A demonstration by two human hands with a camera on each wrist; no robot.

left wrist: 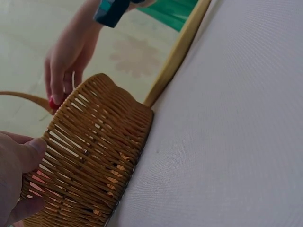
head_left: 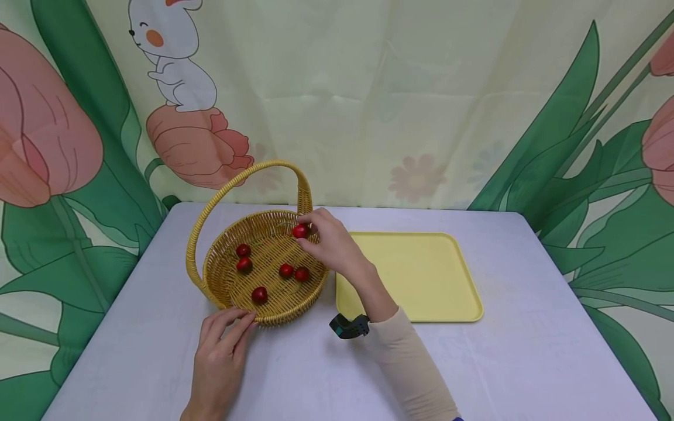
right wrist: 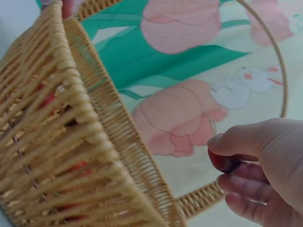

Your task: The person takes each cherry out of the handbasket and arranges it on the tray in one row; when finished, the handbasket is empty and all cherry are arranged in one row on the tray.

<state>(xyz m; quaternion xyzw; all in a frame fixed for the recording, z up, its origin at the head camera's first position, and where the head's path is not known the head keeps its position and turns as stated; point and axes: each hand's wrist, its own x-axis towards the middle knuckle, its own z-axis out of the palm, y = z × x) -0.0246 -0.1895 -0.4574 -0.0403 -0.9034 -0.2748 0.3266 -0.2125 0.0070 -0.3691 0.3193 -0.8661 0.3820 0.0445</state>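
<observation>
A round wicker basket [head_left: 279,316] with a tall arched handle holds several dark red cherries [head_left: 244,265] on its bottom. My right hand [head_left: 337,242] pinches one red cherry [head_left: 301,231] between thumb and fingers over the basket's back right rim; in the right wrist view the cherry [right wrist: 222,161] shows a thin stem. With thumb and fingertips, my left hand [head_left: 218,356] grips the basket's front rim. The left wrist view shows the left thumb on the woven side [left wrist: 90,151] and the right hand [left wrist: 71,56] above the far rim.
Right of the basket lies a yellow rectangular tray [head_left: 416,275], partly behind the right forearm, on a white-covered table [head_left: 526,351]. A patterned curtain [head_left: 337,105] with a rabbit and tulips hangs behind the table. A dark device [head_left: 348,327] sits at the right wrist.
</observation>
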